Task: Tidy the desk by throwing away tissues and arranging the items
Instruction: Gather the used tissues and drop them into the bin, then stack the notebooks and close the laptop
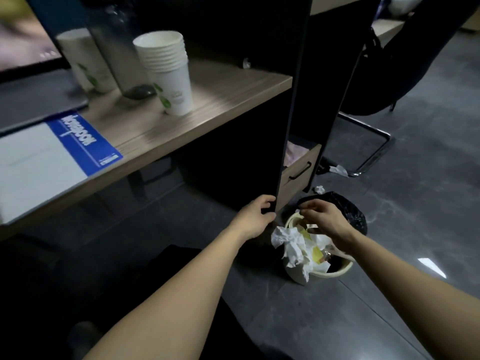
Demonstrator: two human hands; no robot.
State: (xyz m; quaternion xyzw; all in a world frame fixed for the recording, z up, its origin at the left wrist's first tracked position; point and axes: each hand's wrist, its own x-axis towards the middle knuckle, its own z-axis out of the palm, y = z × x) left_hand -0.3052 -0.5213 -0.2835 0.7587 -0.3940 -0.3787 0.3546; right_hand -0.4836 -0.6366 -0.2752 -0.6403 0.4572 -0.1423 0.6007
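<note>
Wood-grain desk (pixel 207 100) above, overfull cream plastic waste bin (pixel 337 272) below on the floor.

The dark upright desk panel (pixel 293 100) is gripped at its lower edge by the left hand (pixel 255 219), while the right hand (pixel 326 219) is held over the bin, fingers curled; whether anything is pinched cannot be told. Crumpled white tissues (pixel 293 245) are heaped at the rim and could be spilled if pressed carelessly. On the blue-and-white booklet (pixel 83 144), blurred lettering possibly reading "NOTEBOOK" is seen. A stack of white paper cups (pixel 168 71) is left standing.
</note>
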